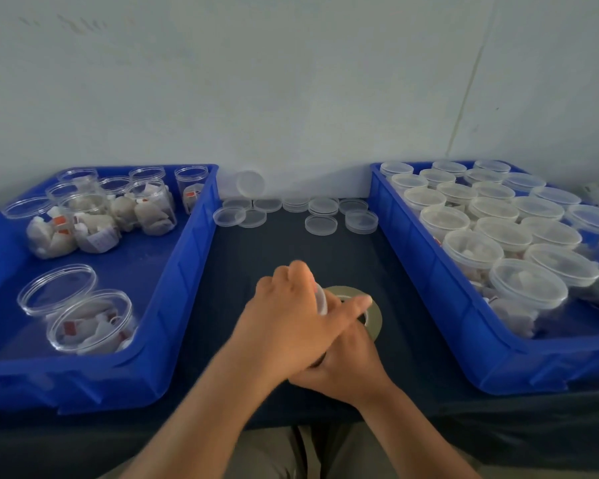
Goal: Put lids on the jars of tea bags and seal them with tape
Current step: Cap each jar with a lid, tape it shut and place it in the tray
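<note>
Round clear plastic lid (321, 299), blurred, just left of the flat tan ring of tape (373, 314) on the dark table (291, 247). Gripped by the left hand (287, 316), fingers curled round it, thumb stretched over the ring of tape. Right hand (346, 361) crossed under the left hand, just in front of the ring of tape; fingers hidden, grasp impossible to tell. Loose clear lids (320, 224) well behind the ring of tape. Blue plastic tray of open jars (187, 257) at its left, blue plastic tray of lidded jars (422, 271) at its right.

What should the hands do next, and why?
Probably finish pressing on the clear lid that the left hand grips, with the right hand tucked beneath it. The tape roll lies flat just past the hands, so taping likely comes after.
</note>
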